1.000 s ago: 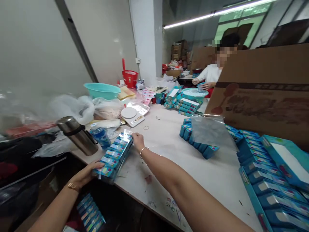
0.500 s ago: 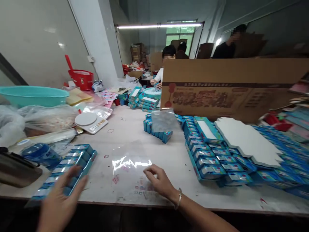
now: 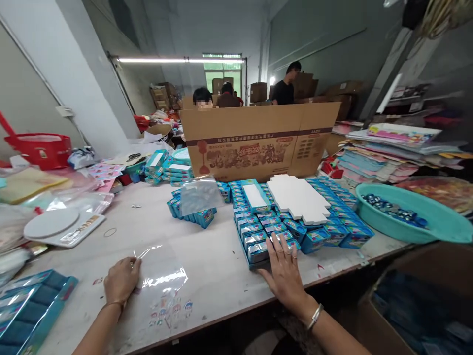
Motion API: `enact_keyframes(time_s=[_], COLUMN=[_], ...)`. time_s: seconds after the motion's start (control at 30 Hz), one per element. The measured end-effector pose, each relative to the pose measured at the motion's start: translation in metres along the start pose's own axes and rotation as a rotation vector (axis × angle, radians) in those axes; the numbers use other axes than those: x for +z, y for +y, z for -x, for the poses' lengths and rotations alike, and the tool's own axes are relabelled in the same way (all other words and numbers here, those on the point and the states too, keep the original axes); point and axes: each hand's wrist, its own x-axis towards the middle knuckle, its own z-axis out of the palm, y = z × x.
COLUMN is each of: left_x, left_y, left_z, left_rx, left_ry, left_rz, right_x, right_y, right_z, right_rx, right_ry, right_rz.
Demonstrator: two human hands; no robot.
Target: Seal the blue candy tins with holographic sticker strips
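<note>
A clear plastic bag [image 3: 166,264] lies flat on the table, glossy with reflected light. My left hand [image 3: 121,280] is closed at its left edge, fingers curled on the plastic. With fingers spread, my right hand [image 3: 284,266] reaches over the near end of a tray of small blue boxes [image 3: 255,240], fingertips at the front boxes. More loose blue boxes [image 3: 314,239] stand just right of that hand. A filled, shiny-wrapped tray of blue boxes [image 3: 33,305] sits at the lower left.
White cut-out cards [image 3: 295,197] rest on the boxes, before a large carton [image 3: 254,148]. Another clear bag [image 3: 201,195] covers a small box group. A scale [image 3: 66,224] is at left, a turquoise basin [image 3: 414,222] at right. Co-workers are beyond the carton.
The view has swung right. My right hand has left the clear bag and moved right to the boxes. My left hand has moved from the left tray to the bag's edge.
</note>
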Motion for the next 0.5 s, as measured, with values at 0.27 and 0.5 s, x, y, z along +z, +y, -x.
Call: enact_keyframes(time_s=[0.27,0.5], left_x=[-0.02,-0.057], left_y=[0.017,0.015], left_z=[0.026,0.047], left_rx=[-0.03,-0.148], left_ry=[0.074,0.153], left_rz=[0.139,0.565], right_x=[0.033,0.015], right_y=[-0.046,-0.05], right_z=[-0.007,0.03], right_rx=[0.002,0.396], right_ry=[-0.098,0.056], right_rz=[-0.247,-0.699])
